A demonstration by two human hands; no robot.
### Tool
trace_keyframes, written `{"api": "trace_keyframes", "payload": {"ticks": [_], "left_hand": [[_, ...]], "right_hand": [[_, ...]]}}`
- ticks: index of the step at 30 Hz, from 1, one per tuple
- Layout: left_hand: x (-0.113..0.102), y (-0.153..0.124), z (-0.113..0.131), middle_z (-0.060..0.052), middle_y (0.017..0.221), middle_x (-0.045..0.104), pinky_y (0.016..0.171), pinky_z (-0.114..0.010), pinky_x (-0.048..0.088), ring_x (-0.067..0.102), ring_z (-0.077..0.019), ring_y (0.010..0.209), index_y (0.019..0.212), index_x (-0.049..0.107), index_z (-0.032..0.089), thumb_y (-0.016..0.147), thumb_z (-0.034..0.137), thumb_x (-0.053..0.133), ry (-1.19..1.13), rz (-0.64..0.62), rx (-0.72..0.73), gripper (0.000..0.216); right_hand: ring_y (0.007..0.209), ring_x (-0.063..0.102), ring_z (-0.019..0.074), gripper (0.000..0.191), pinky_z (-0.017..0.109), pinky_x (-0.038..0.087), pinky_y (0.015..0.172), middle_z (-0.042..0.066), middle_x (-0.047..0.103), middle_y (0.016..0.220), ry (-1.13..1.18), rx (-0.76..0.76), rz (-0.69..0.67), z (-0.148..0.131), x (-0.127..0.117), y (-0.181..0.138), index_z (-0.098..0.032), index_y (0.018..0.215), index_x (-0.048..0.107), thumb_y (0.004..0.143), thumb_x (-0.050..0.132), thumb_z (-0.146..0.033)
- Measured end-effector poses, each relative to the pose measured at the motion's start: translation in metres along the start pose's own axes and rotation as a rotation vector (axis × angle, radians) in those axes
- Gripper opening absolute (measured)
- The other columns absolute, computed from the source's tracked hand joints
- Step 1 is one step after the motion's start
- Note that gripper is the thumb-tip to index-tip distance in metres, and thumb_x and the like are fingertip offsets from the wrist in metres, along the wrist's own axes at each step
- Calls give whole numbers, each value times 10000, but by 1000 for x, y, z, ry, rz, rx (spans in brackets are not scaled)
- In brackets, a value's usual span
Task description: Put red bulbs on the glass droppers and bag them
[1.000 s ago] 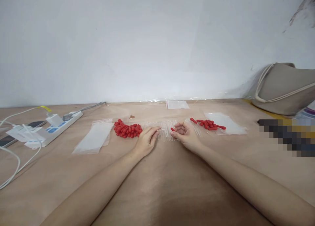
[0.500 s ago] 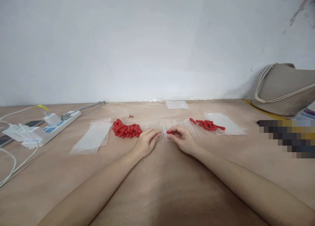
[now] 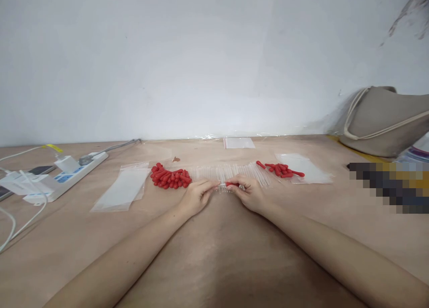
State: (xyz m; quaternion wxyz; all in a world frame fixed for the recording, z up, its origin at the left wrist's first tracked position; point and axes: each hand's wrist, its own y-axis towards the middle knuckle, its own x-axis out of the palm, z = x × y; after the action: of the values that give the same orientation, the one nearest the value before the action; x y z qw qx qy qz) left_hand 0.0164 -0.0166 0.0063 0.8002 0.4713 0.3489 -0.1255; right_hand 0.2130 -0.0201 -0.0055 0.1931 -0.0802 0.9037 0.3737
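Note:
Just in front of the row of thin clear tubes (image 3: pixel 206 172), my two hands meet. My left hand (image 3: pixel 197 196) pinches a slim clear dropper tube (image 3: pixel 222 184), whose far part is hidden by the fingers. The fingers of my right hand (image 3: pixel 252 194) close on a red rubber bulb (image 3: pixel 231 184) at the tube's right end; how deep the tube sits in it is not visible. Left of the tubes lies a dense pile of red bulbs (image 3: pixel 170 178). A smaller group of red bulbs (image 3: pixel 282 169) rests to the right.
Clear plastic bags lie at left (image 3: pixel 120 189) and right (image 3: pixel 310 170), and a small bag (image 3: pixel 239 143) near the wall. A power strip (image 3: pixel 72 178) with chargers and cables occupies the left. A grey-brown bag with cords (image 3: pixel 385 120) stands at the right back.
My hands have sunk slightly, and the red bulb has come a little closer to my left fingertips. The whole view has shifted slightly.

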Motion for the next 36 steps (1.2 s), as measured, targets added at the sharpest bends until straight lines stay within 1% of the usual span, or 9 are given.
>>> {"api": "trace_keyframes", "payload": {"ticks": [7, 13, 18, 23, 27, 29, 31, 33, 36], "left_hand": [[-2, -3, 2, -62, 783, 640, 636, -253, 472, 574, -141, 703, 1039, 575, 163, 833, 119, 405, 64, -49, 71, 270], [2, -6, 1, -64, 796, 636, 659, -270, 471, 560, -150, 718, 1041, 560, 153, 809, 74, 388, 128, -65, 117, 299], [5, -4, 6, -65, 817, 638, 664, -282, 480, 568, -155, 731, 1029, 569, 162, 802, 75, 357, 202, -70, 109, 322], [7, -3, 6, -63, 784, 630, 642, -272, 477, 573, -156, 713, 998, 575, 157, 837, 147, 391, 232, -47, 67, 244], [4, -4, 2, -61, 803, 623, 664, -273, 465, 566, -159, 730, 996, 570, 166, 845, 220, 444, 255, -15, 35, 203], [1, -6, 0, -59, 787, 618, 661, -269, 458, 562, -157, 725, 977, 575, 165, 850, 217, 437, 263, -26, 27, 195], [-1, -8, -2, -58, 759, 614, 656, -265, 452, 557, -154, 710, 957, 580, 157, 857, 211, 423, 260, -42, 21, 194], [-2, -9, -2, -59, 751, 615, 654, -264, 447, 554, -151, 700, 947, 582, 151, 860, 213, 417, 257, -55, 21, 197], [1, -11, -3, -55, 731, 610, 641, -261, 438, 550, -149, 684, 932, 586, 146, 862, 221, 416, 265, -76, 21, 199]], "right_hand": [[701, 550, 148, 120, 292, 442, 646, 29, 607, 737, -65, -42, -77, -3, -3, -2, -214, 818, 602, 793, 505, -280], [709, 540, 153, 124, 293, 435, 653, 39, 595, 738, -126, -66, -137, -7, -3, -3, -198, 827, 589, 803, 486, -261], [723, 549, 165, 150, 305, 441, 663, 46, 609, 751, -152, -84, -140, -7, 1, -2, -206, 865, 604, 807, 478, -263], [708, 564, 159, 171, 298, 448, 655, 34, 630, 757, -118, -49, -128, -2, 2, 0, -232, 900, 631, 804, 497, -277], [713, 572, 155, 170, 294, 456, 662, 28, 632, 764, -99, -11, -108, 1, -5, -1, -237, 895, 641, 777, 543, -311], [739, 571, 158, 196, 298, 461, 674, 39, 627, 787, -101, -37, -93, 1, -11, -1, -224, 934, 627, 772, 552, -305], [766, 566, 163, 218, 309, 462, 692, 51, 621, 821, -124, -101, -94, 2, -16, -1, -220, 974, 609, 776, 547, -291], [778, 561, 166, 206, 319, 464, 701, 59, 613, 847, -164, -170, -111, 2, -18, -1, -228, 969, 605, 785, 532, -283], [767, 561, 164, 178, 312, 467, 690, 62, 613, 836, -210, -218, -149, 4, -16, 0, -229, 935, 611, 801, 498, -263]]}}
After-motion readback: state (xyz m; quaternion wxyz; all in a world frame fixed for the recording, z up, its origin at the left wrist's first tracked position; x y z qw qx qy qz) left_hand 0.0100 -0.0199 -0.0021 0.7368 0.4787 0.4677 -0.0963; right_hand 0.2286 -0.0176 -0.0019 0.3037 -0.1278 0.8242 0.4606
